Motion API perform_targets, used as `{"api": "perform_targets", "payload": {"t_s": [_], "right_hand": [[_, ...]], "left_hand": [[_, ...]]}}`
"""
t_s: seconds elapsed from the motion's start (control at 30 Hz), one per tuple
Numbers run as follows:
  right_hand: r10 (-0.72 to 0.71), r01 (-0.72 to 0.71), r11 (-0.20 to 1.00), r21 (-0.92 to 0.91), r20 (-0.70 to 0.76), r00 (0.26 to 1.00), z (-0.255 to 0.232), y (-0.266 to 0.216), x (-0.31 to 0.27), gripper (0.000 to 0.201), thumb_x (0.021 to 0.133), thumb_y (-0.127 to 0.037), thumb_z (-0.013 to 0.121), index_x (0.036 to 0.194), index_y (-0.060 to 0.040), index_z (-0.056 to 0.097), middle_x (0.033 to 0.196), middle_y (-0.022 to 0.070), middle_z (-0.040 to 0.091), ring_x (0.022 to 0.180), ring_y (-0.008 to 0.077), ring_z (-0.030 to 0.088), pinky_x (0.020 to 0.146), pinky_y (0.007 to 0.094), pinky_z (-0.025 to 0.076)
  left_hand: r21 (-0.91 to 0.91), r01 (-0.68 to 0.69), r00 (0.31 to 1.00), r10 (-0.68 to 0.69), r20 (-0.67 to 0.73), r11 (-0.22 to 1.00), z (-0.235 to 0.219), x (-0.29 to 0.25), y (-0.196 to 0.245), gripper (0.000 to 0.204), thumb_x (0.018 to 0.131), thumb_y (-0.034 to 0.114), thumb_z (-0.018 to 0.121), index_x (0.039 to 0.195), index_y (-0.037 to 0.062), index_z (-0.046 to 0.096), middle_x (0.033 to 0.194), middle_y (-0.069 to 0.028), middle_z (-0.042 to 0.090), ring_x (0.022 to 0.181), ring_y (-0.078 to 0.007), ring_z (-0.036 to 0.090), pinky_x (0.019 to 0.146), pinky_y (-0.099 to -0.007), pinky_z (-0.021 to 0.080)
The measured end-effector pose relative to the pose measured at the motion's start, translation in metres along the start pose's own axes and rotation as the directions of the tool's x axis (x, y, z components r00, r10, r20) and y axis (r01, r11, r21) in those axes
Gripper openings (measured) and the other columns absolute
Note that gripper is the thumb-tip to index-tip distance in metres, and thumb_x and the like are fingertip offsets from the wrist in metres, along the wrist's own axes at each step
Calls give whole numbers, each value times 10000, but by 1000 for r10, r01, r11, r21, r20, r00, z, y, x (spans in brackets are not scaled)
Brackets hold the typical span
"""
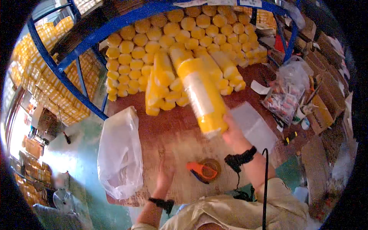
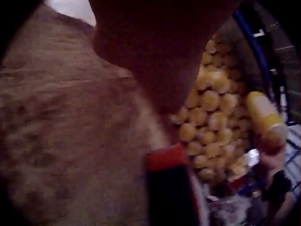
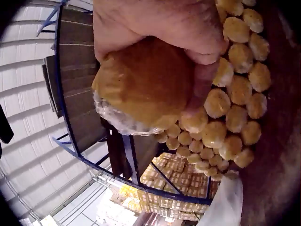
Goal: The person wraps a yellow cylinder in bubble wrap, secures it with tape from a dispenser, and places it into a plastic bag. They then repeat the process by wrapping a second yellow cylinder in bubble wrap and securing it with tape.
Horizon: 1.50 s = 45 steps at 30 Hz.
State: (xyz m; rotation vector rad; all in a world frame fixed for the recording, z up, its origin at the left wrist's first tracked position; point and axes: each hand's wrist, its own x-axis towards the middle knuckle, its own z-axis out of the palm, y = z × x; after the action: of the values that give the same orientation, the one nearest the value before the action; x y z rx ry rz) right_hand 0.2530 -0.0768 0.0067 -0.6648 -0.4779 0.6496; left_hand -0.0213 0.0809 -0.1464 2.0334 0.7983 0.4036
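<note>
Left hand [image 1: 165, 177]: nothing grasped, fingers extended away from the body; black band [image 1: 162, 204] at the wrist. Contact with the table [image 1: 153, 132] cannot be told.

Left of this hand: one translucent white plastic bag [image 1: 120, 157], upper end toward the stack, lower end near the table's near edge. Farther left, beyond the table: yellow-and-white stacked goods [image 1: 57, 73].

Beyond the left hand: a stack of yellow rolls [image 1: 132, 57], round ends outward, in rows under a blue metal frame [image 1: 115, 28]; several loose rolls [image 1: 163, 73] lie lengthwise before it.

Right of the left hand: one orange-and-dark object [image 1: 202, 171], lying against a brown ring [image 1: 216, 165].

Right hand [image 1: 235, 136]: grasping the near end of one yellow roll with a white label [image 1: 199, 94], fingers and thumb curled round it. The labelled roll is raised and tilted, extending from the hand leftward toward the stack; clear wrap shows at its near end.

Right of and behind the right hand: a flat translucent sheet [image 1: 253, 124] on the table. Farther right: a clear bag of small red items [image 1: 285, 90], a yellow-and-black tool [image 1: 291, 138], then cardboard boxes [image 1: 326, 82].
</note>
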Motion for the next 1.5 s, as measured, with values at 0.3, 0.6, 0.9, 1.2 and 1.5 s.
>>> {"api": "perform_targets", "payload": {"t_s": [0.3, 0.6, 0.9, 1.2, 1.5], "right_hand": [[-172, 51, 823, -565, -164, 971, -7, -38, 169, 594, 825, -241, 576, 1328, -57, 321, 1242, 111, 469, 1104, 227, 483, 857, 355, 453], [-144, -118, -145, -982, -97, 985, -38, -14, 285, 703, 867, -445, 475, 1384, -58, 198, 1411, 152, 242, 1284, 266, 267, 1034, 358, 245], [102, -249, 24, -968, -246, 964, -219, -56, 68, 590, 823, -313, 595, 1275, -10, 367, 1273, 166, 422, 1184, 277, 396, 961, 367, 348], [24, -179, -558, -810, -232, 973, -278, -39, -131, 356, 691, -209, 646, 1013, -85, 557, 987, 150, 566, 963, 327, 513, 774, 397, 449], [-217, -324, -168, -931, -286, 933, -253, -70, -95, 308, 708, -179, 616, 969, -30, 545, 849, 142, 568, 850, 315, 551, 717, 394, 459]], "left_hand": [[663, 27, 999, -42, 6, 748, -2, -69, -51, 618, 772, 379, 556, 1303, 120, 375, 1385, -133, 305, 1308, -345, 188, 1050, -533, 108], [664, 25, 997, -71, 43, 748, -10, -66, -32, 579, 761, 311, 555, 1274, 90, 404, 1366, -153, 327, 1299, -346, 217, 1052, -535, 97], [633, 71, 993, -116, 31, 771, -9, -62, -25, 576, 754, 276, 548, 1277, 82, 401, 1384, -153, 304, 1311, -329, 207, 1064, -511, 94], [700, -45, 998, 9, 55, 713, -3, -69, -35, 564, 766, 234, 533, 1281, 67, 378, 1393, -144, 289, 1320, -320, 191, 1062, -505, 109], [765, -98, 995, 50, 86, 636, -2, -71, -43, 576, 801, 257, 521, 1309, 67, 327, 1400, -161, 253, 1324, -331, 163, 1066, -495, 109]]}}
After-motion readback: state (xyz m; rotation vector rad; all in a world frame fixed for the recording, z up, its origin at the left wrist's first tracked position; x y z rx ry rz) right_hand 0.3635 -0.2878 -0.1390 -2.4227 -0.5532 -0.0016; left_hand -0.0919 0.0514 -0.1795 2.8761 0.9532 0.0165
